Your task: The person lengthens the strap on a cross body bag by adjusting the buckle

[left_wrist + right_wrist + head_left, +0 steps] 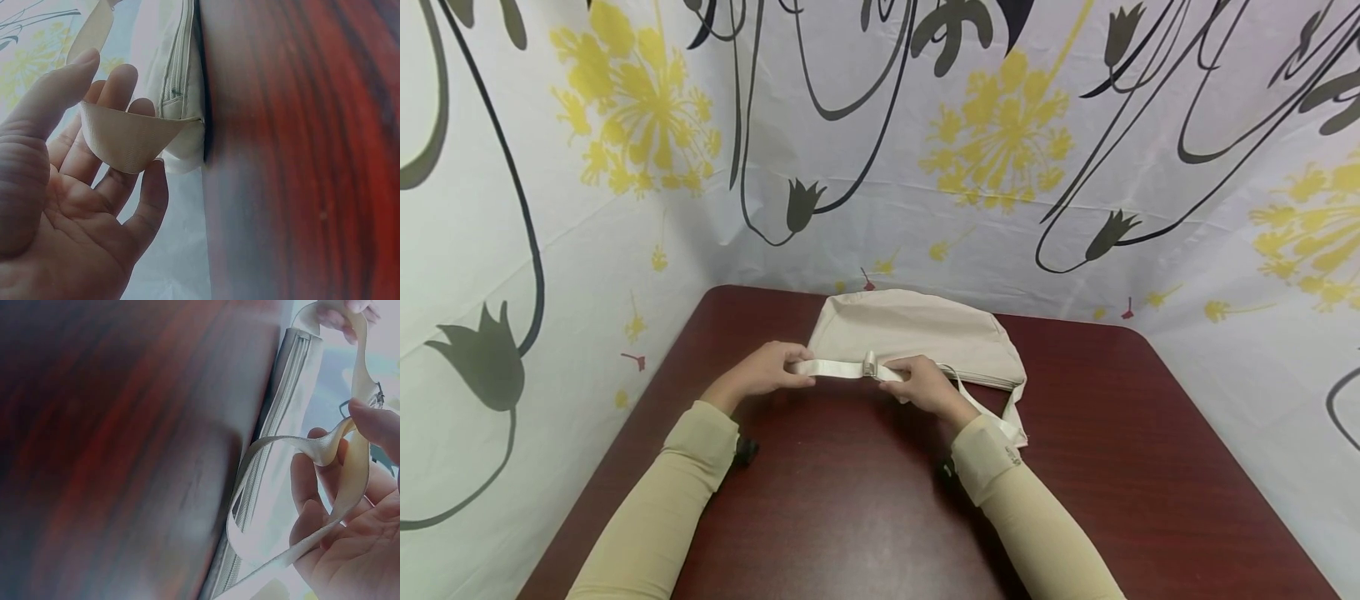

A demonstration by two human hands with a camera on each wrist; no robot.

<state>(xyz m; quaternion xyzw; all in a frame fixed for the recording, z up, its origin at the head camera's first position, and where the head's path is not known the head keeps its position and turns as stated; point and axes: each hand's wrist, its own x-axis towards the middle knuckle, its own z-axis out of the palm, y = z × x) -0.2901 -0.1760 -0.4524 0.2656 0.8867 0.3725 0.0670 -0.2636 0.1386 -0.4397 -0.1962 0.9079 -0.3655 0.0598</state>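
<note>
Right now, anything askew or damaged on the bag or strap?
Nothing visibly damaged. Only the strap looks askew: past the right fingers it sags in a loose, bent loop beside the bag, unlike the straighter stretch near the buckle. Probably just slack.

The right grip (367, 532) pinches the strap (354, 474) of a zippered bag (295, 386).

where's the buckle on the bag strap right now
In the head view, the buckle is near the middle, on the strap between the left hand and right hand, closer to the right hand, in front of the bag.
</note>
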